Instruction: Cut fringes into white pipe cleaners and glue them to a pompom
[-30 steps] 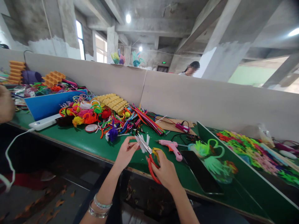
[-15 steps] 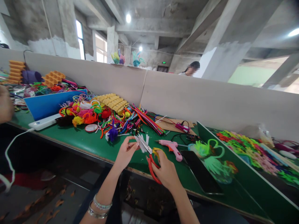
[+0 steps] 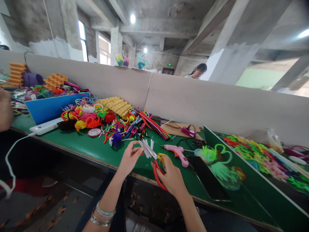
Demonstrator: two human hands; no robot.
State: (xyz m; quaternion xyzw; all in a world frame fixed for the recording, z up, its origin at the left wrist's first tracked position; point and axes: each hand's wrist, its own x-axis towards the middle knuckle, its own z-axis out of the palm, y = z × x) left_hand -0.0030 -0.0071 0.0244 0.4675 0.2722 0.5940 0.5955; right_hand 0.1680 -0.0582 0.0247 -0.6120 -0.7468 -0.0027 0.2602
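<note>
My left hand (image 3: 130,158) pinches a small white piece (image 3: 141,144) over the front of the green table (image 3: 82,145). Its fingertips touch the blades of the scissors (image 3: 150,150). My right hand (image 3: 170,175) is wrapped round the scissors' red and yellow handles, with the blades pointing up and left, slightly apart. Several short white strips (image 3: 151,144) lie behind and beside the blades. A pink glue gun (image 3: 177,152) rests just right of the scissors.
A black phone (image 3: 209,178) and green fuzzy pieces (image 3: 223,170) lie at the right, before a green divider (image 3: 241,167). Coloured pipe cleaners (image 3: 135,124) heap at centre-left, near a white power strip (image 3: 47,125). Another person's hand (image 3: 5,111) shows at the left edge.
The other person's hand at the left edge has shifted slightly. My own hands and the scissors look almost the same as before.
</note>
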